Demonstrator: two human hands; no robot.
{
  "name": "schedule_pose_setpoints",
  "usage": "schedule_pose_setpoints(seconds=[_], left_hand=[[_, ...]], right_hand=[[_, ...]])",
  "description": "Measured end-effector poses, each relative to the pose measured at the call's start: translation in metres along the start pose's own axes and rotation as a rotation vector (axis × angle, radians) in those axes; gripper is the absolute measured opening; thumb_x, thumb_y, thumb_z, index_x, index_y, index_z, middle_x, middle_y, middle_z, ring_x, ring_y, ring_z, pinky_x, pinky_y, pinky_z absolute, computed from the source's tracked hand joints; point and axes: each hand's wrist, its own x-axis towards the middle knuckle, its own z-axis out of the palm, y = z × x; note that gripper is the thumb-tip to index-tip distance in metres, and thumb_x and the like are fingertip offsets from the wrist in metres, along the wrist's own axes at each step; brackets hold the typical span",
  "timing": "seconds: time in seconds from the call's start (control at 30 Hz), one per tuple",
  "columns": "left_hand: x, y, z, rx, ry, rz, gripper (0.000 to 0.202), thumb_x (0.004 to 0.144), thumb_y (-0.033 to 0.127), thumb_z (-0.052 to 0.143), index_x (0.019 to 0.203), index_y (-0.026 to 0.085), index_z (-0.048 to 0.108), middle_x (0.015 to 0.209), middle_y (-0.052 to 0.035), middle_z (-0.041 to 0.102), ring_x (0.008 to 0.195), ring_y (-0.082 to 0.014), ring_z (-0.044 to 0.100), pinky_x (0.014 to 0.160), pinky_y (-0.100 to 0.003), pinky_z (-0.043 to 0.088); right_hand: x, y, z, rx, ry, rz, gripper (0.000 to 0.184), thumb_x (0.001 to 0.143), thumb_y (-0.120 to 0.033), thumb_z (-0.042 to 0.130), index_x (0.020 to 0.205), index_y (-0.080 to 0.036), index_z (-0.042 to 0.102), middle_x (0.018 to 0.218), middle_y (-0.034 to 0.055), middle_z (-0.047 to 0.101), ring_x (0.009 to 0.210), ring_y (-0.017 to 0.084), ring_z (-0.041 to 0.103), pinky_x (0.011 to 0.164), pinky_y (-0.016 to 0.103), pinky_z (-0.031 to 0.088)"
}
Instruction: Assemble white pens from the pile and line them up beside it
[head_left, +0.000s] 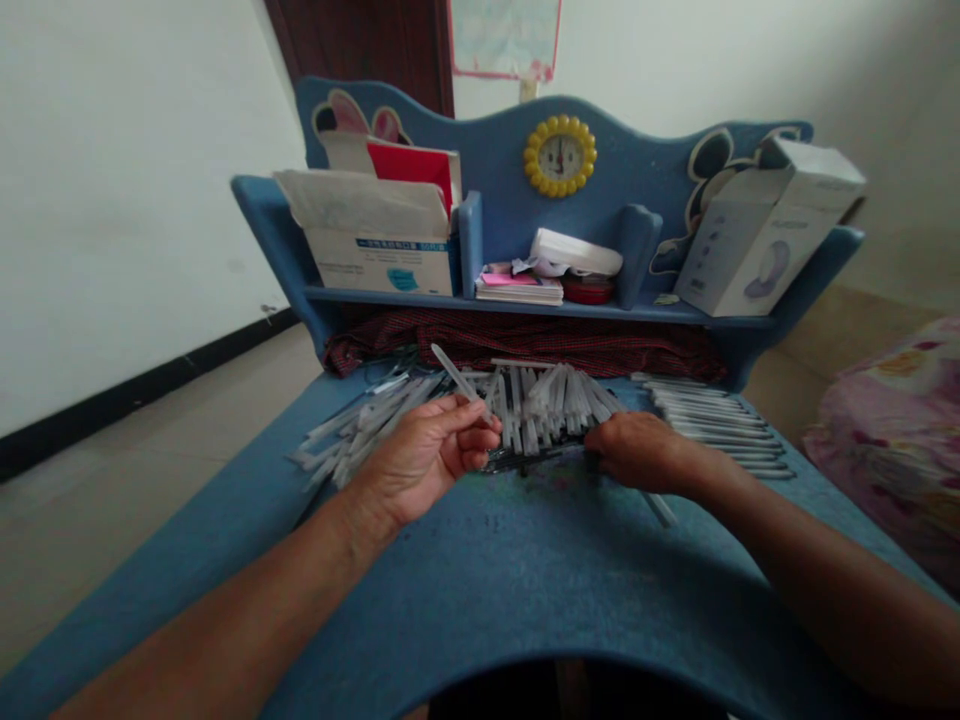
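My left hand (442, 445) pinches a translucent white pen barrel (452, 370), which tilts up and to the left. Across from it, my right hand (634, 450) is closed at the right end of the middle pile; what its fingers hold is hidden. From under that hand a pale tube (660, 510) pokes out on the desk. Between the hands lies a heap of clear pen barrels (559, 400), with thin dark sticks (536, 458) along its near side. More loose white tubes (367, 420) spread out beyond my left wrist. To the right, pens (720, 425) lie side by side in a row.
The blue desk (510, 580) has a raised shelf (427, 300) at its back. On it stand a mask box (382, 255), a white carton (757, 240) and a stack of papers (517, 290). A yellow clock (560, 157) hangs above. Checked cloth (480, 335) lies beneath.
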Motion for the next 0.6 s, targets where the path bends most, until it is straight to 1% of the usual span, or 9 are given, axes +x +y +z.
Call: schedule_pose_setpoints(seconds=[0.1,0.17,0.2,0.23,0.3,0.37,0.43,0.5,0.6], left_hand=[[0.000,-0.002,0.000,0.014,-0.020,-0.007,0.012,0.084,0.010,0.055,0.073,0.011,0.058,0.069,-0.0051,0.066,0.050,-0.0082,0.061,0.044,-0.015,0.050],[0.000,-0.003,0.000,0.023,-0.022,-0.009,0.011,0.084,0.010,0.055,0.074,0.011,0.058,0.069,-0.0050,0.066,0.049,-0.0080,0.061,0.044,-0.015,0.050],[0.000,-0.003,0.000,0.024,-0.023,-0.010,0.010,0.084,0.010,0.055,0.074,0.011,0.058,0.069,-0.0049,0.066,0.049,-0.0078,0.061,0.044,-0.015,0.050],[0.000,-0.004,0.000,0.024,-0.024,-0.011,0.009,0.084,0.010,0.055,0.075,0.011,0.058,0.069,-0.0048,0.066,0.049,-0.0077,0.061,0.045,-0.015,0.050],[0.000,-0.005,0.001,0.028,-0.028,-0.018,0.008,0.084,0.010,0.056,0.075,0.011,0.058,0.070,-0.0048,0.066,0.049,-0.0078,0.061,0.045,-0.015,0.050],[-0.001,-0.006,0.002,0.036,-0.031,-0.024,0.008,0.083,0.010,0.056,0.076,0.011,0.057,0.070,-0.0050,0.066,0.049,-0.0080,0.061,0.045,-0.016,0.050],[-0.002,-0.007,0.003,0.040,-0.037,-0.031,0.008,0.083,0.009,0.056,0.076,0.011,0.057,0.069,-0.0048,0.066,0.049,-0.0078,0.061,0.045,-0.016,0.049],[-0.003,-0.009,0.005,0.041,-0.047,-0.039,0.008,0.083,0.009,0.055,0.076,0.012,0.056,0.069,-0.0043,0.066,0.049,-0.0076,0.060,0.045,-0.015,0.049],[-0.005,-0.011,0.006,0.048,-0.070,-0.050,0.008,0.082,0.009,0.056,0.076,0.012,0.055,0.070,-0.0040,0.066,0.050,-0.0077,0.060,0.045,-0.015,0.048]], right_hand=[[0.001,0.001,0.001,0.029,-0.010,0.008,0.024,0.073,-0.009,0.048,0.084,-0.015,0.069,0.083,0.0159,0.070,0.079,0.027,0.066,0.062,0.032,0.044],[0.000,0.003,0.000,0.119,0.037,-0.014,0.021,0.071,-0.008,0.049,0.080,-0.014,0.067,0.079,0.0137,0.070,0.076,0.025,0.066,0.062,0.031,0.044],[-0.002,0.004,-0.002,0.224,0.072,-0.040,0.018,0.071,-0.009,0.050,0.077,-0.014,0.066,0.076,0.0112,0.069,0.073,0.023,0.065,0.061,0.030,0.044],[-0.004,0.006,-0.004,0.382,0.100,-0.074,0.015,0.072,-0.010,0.050,0.075,-0.015,0.065,0.072,0.0083,0.068,0.069,0.020,0.064,0.060,0.028,0.044],[-0.007,0.008,-0.007,0.809,0.113,-0.142,0.009,0.076,-0.016,0.053,0.078,-0.015,0.062,0.066,0.0032,0.066,0.059,0.015,0.062,0.054,0.024,0.044],[-0.009,0.008,-0.008,1.243,0.099,-0.197,0.011,0.078,-0.025,0.057,0.084,-0.015,0.060,0.067,0.0020,0.067,0.052,0.013,0.061,0.050,0.024,0.046],[-0.009,0.006,-0.006,1.545,0.119,-0.269,0.019,0.077,-0.031,0.063,0.087,-0.015,0.058,0.071,0.0039,0.069,0.053,0.014,0.063,0.052,0.027,0.050],[-0.007,0.002,-0.001,1.719,0.162,-0.342,0.022,0.076,-0.031,0.066,0.087,-0.015,0.057,0.075,0.0059,0.071,0.056,0.016,0.066,0.055,0.029,0.052],[-0.002,-0.005,0.005,1.829,0.179,-0.399,0.023,0.075,-0.029,0.069,0.089,-0.015,0.057,0.079,0.0075,0.072,0.061,0.018,0.068,0.057,0.032,0.054]])
